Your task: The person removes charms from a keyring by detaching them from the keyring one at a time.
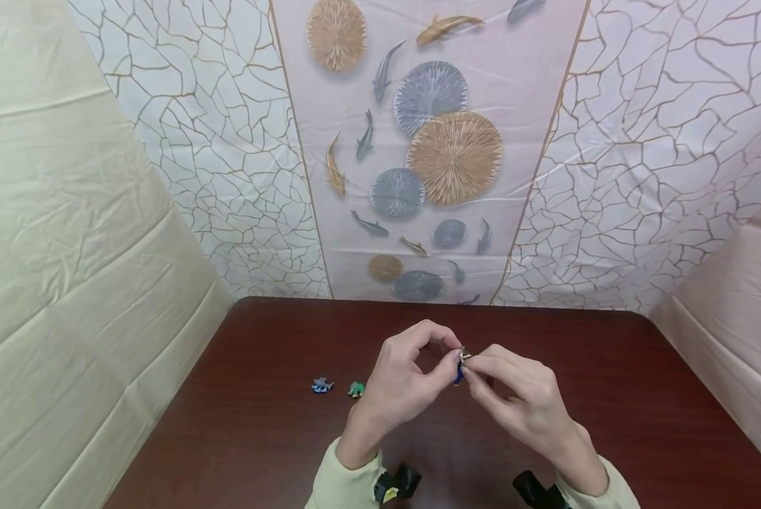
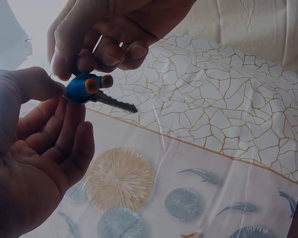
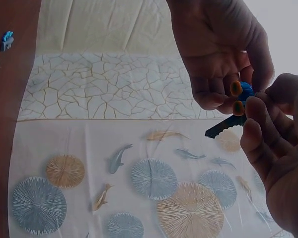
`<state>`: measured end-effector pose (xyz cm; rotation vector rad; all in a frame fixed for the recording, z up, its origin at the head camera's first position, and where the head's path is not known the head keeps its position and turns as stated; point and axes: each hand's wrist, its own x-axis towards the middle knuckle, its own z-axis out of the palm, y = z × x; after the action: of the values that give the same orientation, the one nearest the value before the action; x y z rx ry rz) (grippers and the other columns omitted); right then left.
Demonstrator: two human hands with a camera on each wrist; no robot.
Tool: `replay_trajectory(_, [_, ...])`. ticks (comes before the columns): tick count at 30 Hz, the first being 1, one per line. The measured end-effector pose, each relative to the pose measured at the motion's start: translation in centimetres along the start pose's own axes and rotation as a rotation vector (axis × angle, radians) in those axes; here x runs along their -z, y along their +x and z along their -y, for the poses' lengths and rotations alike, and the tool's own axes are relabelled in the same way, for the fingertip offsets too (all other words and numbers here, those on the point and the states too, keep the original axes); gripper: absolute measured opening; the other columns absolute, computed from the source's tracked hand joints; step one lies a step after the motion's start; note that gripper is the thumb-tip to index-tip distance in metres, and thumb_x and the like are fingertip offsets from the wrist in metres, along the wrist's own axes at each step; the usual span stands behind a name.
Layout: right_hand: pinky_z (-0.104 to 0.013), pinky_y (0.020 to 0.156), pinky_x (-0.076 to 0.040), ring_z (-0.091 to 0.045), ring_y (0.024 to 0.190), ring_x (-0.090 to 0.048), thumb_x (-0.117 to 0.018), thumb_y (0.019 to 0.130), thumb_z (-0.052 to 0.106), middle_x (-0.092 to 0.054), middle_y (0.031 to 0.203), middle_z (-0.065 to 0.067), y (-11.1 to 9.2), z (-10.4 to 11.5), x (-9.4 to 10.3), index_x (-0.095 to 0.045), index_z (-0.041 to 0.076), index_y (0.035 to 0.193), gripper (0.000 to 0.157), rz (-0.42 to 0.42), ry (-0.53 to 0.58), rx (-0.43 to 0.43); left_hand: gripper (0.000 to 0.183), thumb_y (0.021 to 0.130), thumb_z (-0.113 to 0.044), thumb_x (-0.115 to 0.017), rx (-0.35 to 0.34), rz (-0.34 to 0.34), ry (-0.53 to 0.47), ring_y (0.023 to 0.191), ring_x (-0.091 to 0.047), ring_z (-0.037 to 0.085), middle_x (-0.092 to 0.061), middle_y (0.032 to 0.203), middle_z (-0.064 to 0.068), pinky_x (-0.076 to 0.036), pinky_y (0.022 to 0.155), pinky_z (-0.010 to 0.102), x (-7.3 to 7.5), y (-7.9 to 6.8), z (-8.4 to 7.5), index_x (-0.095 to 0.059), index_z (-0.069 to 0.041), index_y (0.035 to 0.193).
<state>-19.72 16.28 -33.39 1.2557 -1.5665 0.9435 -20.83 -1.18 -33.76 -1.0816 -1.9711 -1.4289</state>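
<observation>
In front of me, both hands come together over the table around a small key with a blue head [image 2: 77,90]. Two round, orange-rimmed knobs stick out of that head, and the toothed metal blade [image 2: 118,103] points away from the fingers. My left hand [image 1: 402,378] pinches the blue head between thumb and fingertips. From the other side, the thumb and fingertips of my right hand [image 1: 523,396] pinch it too. Fingers cover part of the head in each view.
On the dark red-brown table [image 1: 259,445], left of the hands, lie a small blue-and-grey piece [image 1: 322,385] and a small green piece [image 1: 356,389]. A patterned cloth [image 1: 419,233] hangs behind the table, with cream fabric [image 1: 68,283] at both sides.
</observation>
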Motion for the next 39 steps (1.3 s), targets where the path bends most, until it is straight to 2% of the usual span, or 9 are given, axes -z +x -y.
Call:
replay_trajectory(4, [-0.014,0.057,-0.043,-0.007,0.066,-0.053,-0.06,0.095,0.008,-0.06,0.073,-0.006,0.0,0.0,0.0,-0.067,-0.007,0.081,0.022,0.005,0.005,0.01,0.011,0.088,-0.003,-0.066,-0.045,-0.007,0.007,0.079,-0.062,0.006,-0.068,0.087,0.0,-0.053,0.068,0.017,0.1,0.0,-0.1,-0.065,-0.011,0.095])
replay_trajectory(9, [-0.017,0.061,-0.045,-0.009,0.07,-0.056,-0.062,0.093,0.005,-0.061,0.075,-0.007,0.1,-0.2,0.4,-0.066,-0.008,0.082,0.018,0.013,0.09,0.004,0.014,0.086,0.0,-0.066,-0.14,0.007,-0.008,0.086,-0.062,0.005,-0.067,0.091,0.0,-0.056,0.075,0.023,0.0,0.2,-0.1,-0.063,-0.01,0.095])
replay_trajectory(12, [-0.018,0.063,-0.046,-0.009,0.072,-0.057,-0.063,0.092,0.001,-0.062,0.077,-0.006,-0.1,-0.4,0.9,-0.066,-0.008,0.082,0.014,-0.002,0.144,-0.037,0.014,0.086,0.001,-0.066,-0.192,0.017,0.002,0.087,-0.062,0.006,-0.065,0.092,0.001,-0.055,0.078,0.021,-0.1,0.3,-0.2,-0.062,-0.009,0.095])
replay_trajectory(16, [-0.015,0.063,-0.045,-0.006,0.073,-0.057,-0.065,0.09,-0.001,-0.063,0.077,-0.006,-0.5,-0.4,1.5,-0.067,-0.007,0.085,0.008,-0.041,0.132,-0.135,0.015,0.085,0.0,-0.067,-0.235,0.022,0.053,0.089,-0.061,0.006,-0.065,0.093,0.0,-0.054,0.08,0.018,-0.3,0.4,-0.3,-0.062,-0.01,0.095])
replay_trajectory(19, [-0.014,0.06,-0.045,-0.004,0.073,-0.056,-0.067,0.089,0.0,-0.063,0.078,-0.008,-0.6,-0.4,1.7,-0.067,-0.007,0.087,0.007,-0.036,0.111,-0.175,0.016,0.084,0.0,-0.067,-0.252,0.027,0.092,0.089,-0.061,0.005,-0.064,0.092,-0.001,-0.052,0.081,0.017,-0.4,0.3,-0.3,-0.062,-0.01,0.096])
replay_trajectory(24, [-0.014,0.054,-0.045,-0.004,0.072,-0.055,-0.066,0.09,-0.001,-0.06,0.081,-0.01,-0.2,-0.1,1.7,-0.064,-0.009,0.088,0.008,0.004,0.156,-0.182,0.016,0.083,0.0,-0.067,-0.29,0.029,0.148,0.089,-0.06,0.006,-0.064,0.091,-0.002,-0.051,0.082,0.015,-0.5,0.4,-0.3,-0.062,-0.01,0.095])
replay_trajectory(30, [-0.016,0.057,-0.045,-0.005,0.07,-0.053,-0.064,0.088,-0.004,-0.058,0.087,-0.011,0.6,0.5,2.0,-0.063,-0.008,0.09,0.005,0.043,0.16,-0.197,0.014,0.084,0.0,-0.066,-0.329,0.049,0.202,0.09,-0.059,0.007,-0.063,0.089,-0.003,-0.048,0.086,0.013,-0.5,0.5,-0.3,-0.062,-0.009,0.094])
replay_trajectory(39, [-0.017,0.053,-0.042,-0.006,0.069,-0.05,-0.064,0.089,-0.005,-0.056,0.084,-0.01,0.3,0.5,2.2,-0.06,-0.005,0.09,0.004,0.072,0.273,-0.246,0.016,0.082,0.001,-0.067,-0.339,0.061,0.228,0.088,-0.057,0.007,-0.061,0.089,-0.004,-0.046,0.085,0.012,-0.6,0.5,-0.5,-0.061,-0.009,0.093])
